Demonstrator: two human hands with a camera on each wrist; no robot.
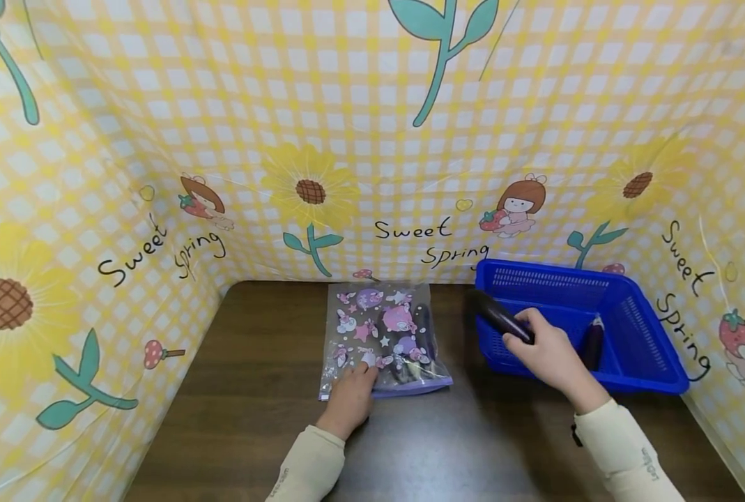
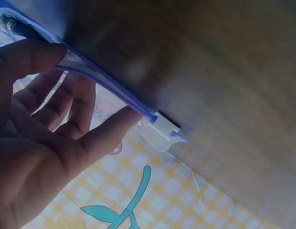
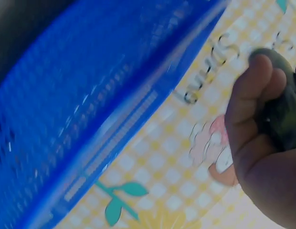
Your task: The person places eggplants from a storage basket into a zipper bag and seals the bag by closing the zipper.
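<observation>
My left hand (image 1: 349,401) is at the near edge of a clear slider zip bag (image 1: 353,317) printed with pink and purple cartoons. In the left wrist view its fingers and thumb are curled at the purple zip strip (image 2: 107,81), close to the white slider (image 2: 163,126). Dark eggplant shapes (image 1: 424,335) show through the bag's right side. My right hand (image 1: 550,352) grips a dark purple eggplant (image 1: 500,315) by one end, above the left part of a blue basket (image 1: 648,335). Another eggplant (image 1: 592,345) lies inside the basket, partly behind the right wrist.
The brown wooden table (image 1: 253,362) carries the bag in the middle and the basket at the right. A yellow checked cloth (image 1: 372,188) with sunflowers rises behind the table and along both sides.
</observation>
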